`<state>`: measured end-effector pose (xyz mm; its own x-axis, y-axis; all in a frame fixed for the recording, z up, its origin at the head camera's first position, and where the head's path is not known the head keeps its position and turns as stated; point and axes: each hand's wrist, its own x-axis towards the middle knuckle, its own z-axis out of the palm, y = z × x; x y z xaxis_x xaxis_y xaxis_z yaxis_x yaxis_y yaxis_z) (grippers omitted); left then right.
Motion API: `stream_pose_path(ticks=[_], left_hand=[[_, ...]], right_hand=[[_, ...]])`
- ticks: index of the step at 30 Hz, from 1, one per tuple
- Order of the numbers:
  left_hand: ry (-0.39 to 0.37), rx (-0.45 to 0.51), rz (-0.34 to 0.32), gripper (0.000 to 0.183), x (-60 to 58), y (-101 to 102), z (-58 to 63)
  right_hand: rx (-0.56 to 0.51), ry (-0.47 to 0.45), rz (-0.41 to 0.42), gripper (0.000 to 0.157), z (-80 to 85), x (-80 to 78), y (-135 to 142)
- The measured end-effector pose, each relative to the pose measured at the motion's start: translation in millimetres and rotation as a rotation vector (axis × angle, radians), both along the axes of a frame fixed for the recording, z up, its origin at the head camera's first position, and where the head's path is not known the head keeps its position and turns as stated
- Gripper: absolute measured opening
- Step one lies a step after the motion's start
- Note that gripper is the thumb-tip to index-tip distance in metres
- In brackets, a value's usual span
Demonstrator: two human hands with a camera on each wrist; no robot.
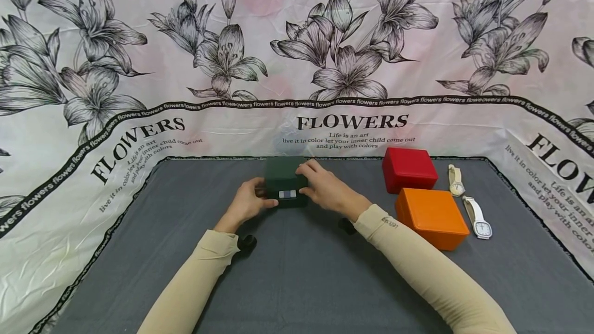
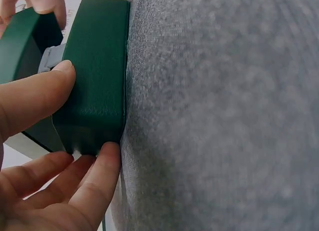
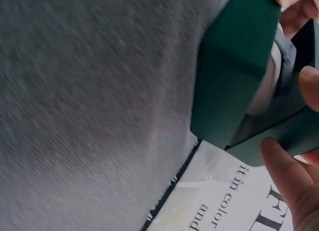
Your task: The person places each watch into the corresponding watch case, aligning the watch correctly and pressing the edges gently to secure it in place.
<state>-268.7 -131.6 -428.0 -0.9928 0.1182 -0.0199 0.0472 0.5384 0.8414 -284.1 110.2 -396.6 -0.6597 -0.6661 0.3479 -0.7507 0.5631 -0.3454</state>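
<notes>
A dark green watch box (image 1: 281, 170) sits partly open at the back middle of the grey cloth, its lid (image 3: 294, 134) tilted up from the base (image 2: 97, 71). Inside, a pale cushion carries a grey band (image 3: 285, 54); whether a watch dial is on it cannot be seen. My left hand (image 1: 244, 201) grips the base from the left, thumb on its front edge and fingertips along its side. From the right, my right hand (image 1: 327, 187) holds the lid between thumb and fingers.
To the right stand a red box (image 1: 409, 170) and an orange box (image 1: 431, 218), both closed. Beside them lie a cream-strapped watch (image 1: 456, 182) and a white-strapped watch (image 1: 477, 218). Behind the grey cloth (image 1: 297, 272) hangs a flower-printed sheet (image 1: 260, 133).
</notes>
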Motion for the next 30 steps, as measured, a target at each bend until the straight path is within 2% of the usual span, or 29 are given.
stream_pose_path(ticks=[6, 12, 21, 26, 30], left_hand=[[-0.01, 0.011, 0.015, 0.074, -0.6, 1, -1.0], [-0.006, 0.063, 0.011, 0.066, -0.4, 2, -1.8], [0.002, 0.079, -0.005, 0.063, 3.0, 2, -0.7], [0.015, 0.062, 0.007, 0.061, 6.2, 2, 0.8], [0.061, 0.073, 0.03, 0.06, 7.9, 2, 2.1]], right_hand=[[-0.011, -0.004, -0.032, 0.039, -4.2, 4.2, -3], [-0.019, -0.028, -0.06, 0.038, -6.2, 6.2, -5], [-0.06, -0.05, -0.063, 0.032, -8.1, 8.1, -4], [-0.171, -0.173, -0.116, 0.032, -12.3, 7.4, -2], [-0.242, -0.305, -0.206, 0.047, -13.4, 6.8, -2]])
